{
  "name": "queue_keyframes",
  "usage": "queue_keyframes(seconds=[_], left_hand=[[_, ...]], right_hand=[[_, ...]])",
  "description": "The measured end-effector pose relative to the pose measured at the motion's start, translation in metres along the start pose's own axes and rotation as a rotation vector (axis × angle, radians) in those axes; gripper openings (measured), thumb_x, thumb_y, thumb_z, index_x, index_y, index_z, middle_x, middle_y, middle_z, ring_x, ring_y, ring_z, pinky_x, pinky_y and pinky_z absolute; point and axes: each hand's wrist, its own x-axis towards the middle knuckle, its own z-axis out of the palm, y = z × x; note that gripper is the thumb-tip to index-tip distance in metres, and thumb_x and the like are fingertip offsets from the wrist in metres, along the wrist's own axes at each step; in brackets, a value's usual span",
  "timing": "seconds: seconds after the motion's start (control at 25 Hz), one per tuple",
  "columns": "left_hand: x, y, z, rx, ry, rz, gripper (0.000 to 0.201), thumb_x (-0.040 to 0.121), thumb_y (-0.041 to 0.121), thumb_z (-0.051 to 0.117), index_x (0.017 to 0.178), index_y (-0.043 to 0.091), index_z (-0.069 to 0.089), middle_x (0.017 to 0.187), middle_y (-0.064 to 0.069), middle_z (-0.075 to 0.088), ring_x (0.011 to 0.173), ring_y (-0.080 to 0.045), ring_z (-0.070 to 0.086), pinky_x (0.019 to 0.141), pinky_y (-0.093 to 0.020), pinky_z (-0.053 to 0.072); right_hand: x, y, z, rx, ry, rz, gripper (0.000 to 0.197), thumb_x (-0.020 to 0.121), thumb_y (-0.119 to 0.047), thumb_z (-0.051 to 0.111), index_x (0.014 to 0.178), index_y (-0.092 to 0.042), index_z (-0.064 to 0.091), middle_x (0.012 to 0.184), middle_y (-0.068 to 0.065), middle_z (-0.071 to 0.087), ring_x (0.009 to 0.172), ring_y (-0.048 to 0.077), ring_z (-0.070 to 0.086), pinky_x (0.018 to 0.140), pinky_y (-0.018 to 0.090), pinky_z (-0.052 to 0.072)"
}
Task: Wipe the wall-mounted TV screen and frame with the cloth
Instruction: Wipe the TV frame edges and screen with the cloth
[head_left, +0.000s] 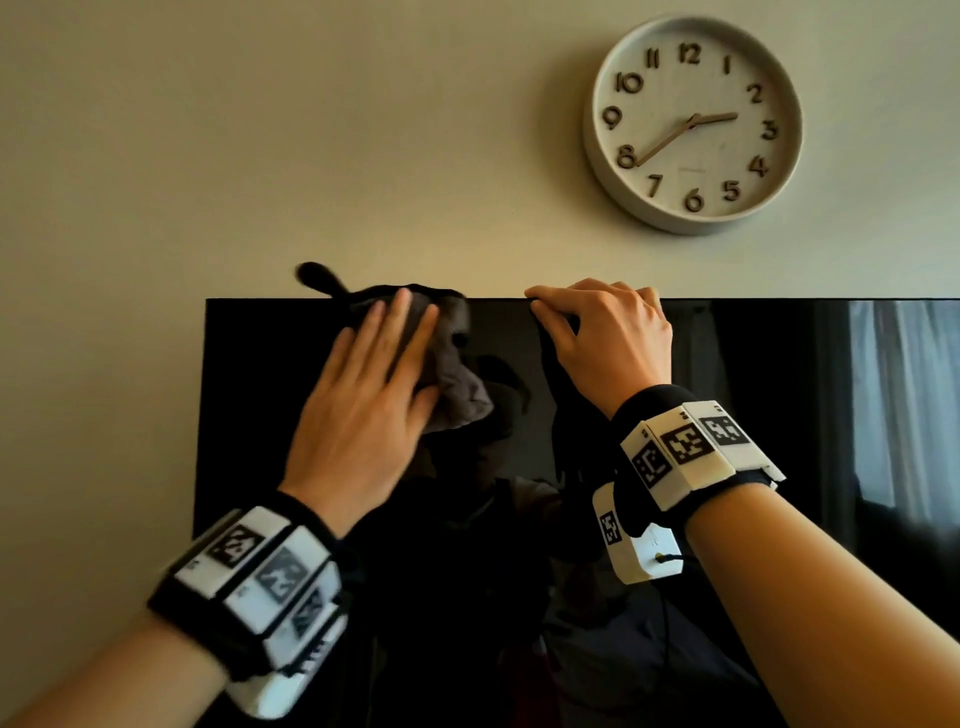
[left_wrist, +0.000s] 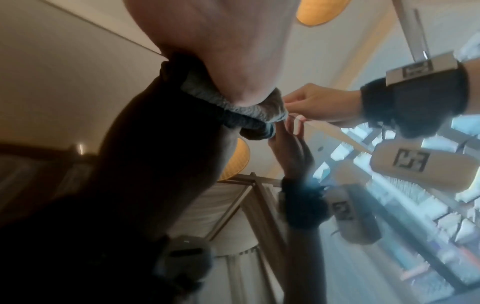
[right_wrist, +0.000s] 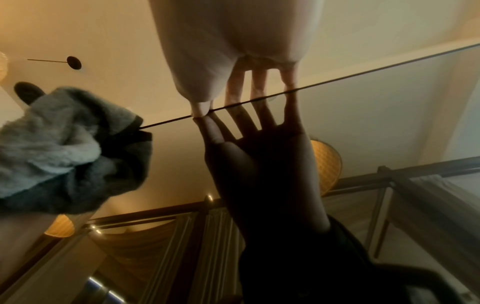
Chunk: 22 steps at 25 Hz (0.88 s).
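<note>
The black wall-mounted TV (head_left: 753, 389) fills the lower part of the head view, and its top edge runs level across the wall. My left hand (head_left: 374, 364) lies flat with straight fingers and presses a bunched grey cloth (head_left: 460, 395) against the screen just below the top edge, near the left corner. A dark tail of the cloth sticks up above the frame. My right hand (head_left: 597, 322) grips the top edge to the right of the cloth, fingers curled over it. The right wrist view shows those fingers (right_wrist: 233, 88) hooked over the thin edge and the cloth (right_wrist: 52, 139) to the left.
A round pale wall clock (head_left: 693, 122) hangs above the TV, to the right of my right hand. The TV's left side edge (head_left: 203, 415) stands close to my left wrist. The screen mirrors curtains, a lamp and my arms.
</note>
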Motion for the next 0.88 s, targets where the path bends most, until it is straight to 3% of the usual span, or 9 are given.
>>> queue_keyframes(seconds=[0.08, 0.16, 0.28, 0.36, 0.52, 0.72, 0.88], left_hand=[[0.004, 0.02, 0.005, 0.003, 0.016, 0.022, 0.063, 0.101, 0.042, 0.023, 0.157, 0.016, 0.013, 0.164, -0.01, 0.013, 0.151, -0.026, 0.015, 0.121, -0.042, 0.017], [0.004, 0.02, 0.007, 0.0, 0.013, 0.029, 0.063, 0.101, 0.042, 0.02, 0.157, 0.015, 0.013, 0.164, -0.009, 0.013, 0.151, -0.024, 0.015, 0.121, -0.041, 0.018], [-0.003, -0.004, 0.004, 0.001, 0.006, 0.025, 0.063, 0.1, 0.042, 0.021, 0.156, 0.015, 0.014, 0.164, -0.008, 0.014, 0.151, -0.023, 0.016, 0.121, -0.041, 0.02], [-0.011, -0.027, 0.0, -0.009, 0.004, 0.027, 0.063, 0.101, 0.044, 0.02, 0.157, 0.017, 0.012, 0.165, -0.006, 0.011, 0.151, -0.022, 0.014, 0.121, -0.039, 0.017], [-0.023, -0.084, -0.009, -0.033, -0.041, 0.002, 0.062, 0.101, 0.046, 0.017, 0.157, 0.021, 0.006, 0.166, -0.002, 0.004, 0.152, -0.018, 0.004, 0.123, -0.039, 0.015], [-0.022, -0.064, 0.0, -0.044, -0.001, 0.054, 0.06, 0.102, 0.043, 0.021, 0.157, 0.023, 0.009, 0.166, -0.002, 0.006, 0.152, -0.017, 0.004, 0.123, -0.038, 0.012], [-0.038, -0.098, -0.008, -0.047, -0.025, 0.02, 0.061, 0.102, 0.044, 0.019, 0.157, 0.023, 0.005, 0.166, -0.001, 0.002, 0.152, -0.015, 0.0, 0.123, -0.039, 0.015]], right_hand=[[0.001, -0.01, 0.003, 0.017, 0.002, 0.039, 0.029, 0.097, -0.045, 0.045, 0.119, -0.041, 0.065, 0.11, -0.009, 0.068, 0.104, 0.02, 0.056, 0.105, 0.047, 0.03], [0.003, -0.033, 0.01, 0.047, -0.029, -0.01, 0.03, 0.097, -0.043, 0.045, 0.121, -0.042, 0.062, 0.114, -0.01, 0.066, 0.109, 0.02, 0.055, 0.109, 0.054, 0.026], [0.005, -0.063, 0.022, 0.088, -0.072, -0.102, 0.03, 0.098, -0.043, 0.043, 0.122, -0.043, 0.061, 0.114, -0.01, 0.065, 0.107, 0.019, 0.056, 0.102, 0.049, 0.035], [0.005, -0.067, 0.028, 0.042, -0.066, -0.102, 0.03, 0.097, -0.046, 0.044, 0.122, -0.043, 0.061, 0.112, -0.009, 0.065, 0.104, 0.019, 0.056, 0.098, 0.045, 0.035], [0.001, -0.066, 0.03, 0.063, -0.036, -0.102, 0.03, 0.096, -0.048, 0.048, 0.122, -0.04, 0.062, 0.111, -0.005, 0.064, 0.102, 0.021, 0.055, 0.1, 0.047, 0.032], [0.002, -0.071, 0.031, 0.055, -0.003, -0.086, 0.029, 0.095, -0.047, 0.049, 0.119, -0.039, 0.064, 0.108, -0.003, 0.065, 0.1, 0.023, 0.055, 0.099, 0.047, 0.033], [0.0, -0.07, 0.032, 0.064, -0.001, -0.054, 0.029, 0.094, -0.045, 0.052, 0.118, -0.035, 0.066, 0.11, -0.002, 0.065, 0.104, 0.025, 0.056, 0.106, 0.053, 0.029]])
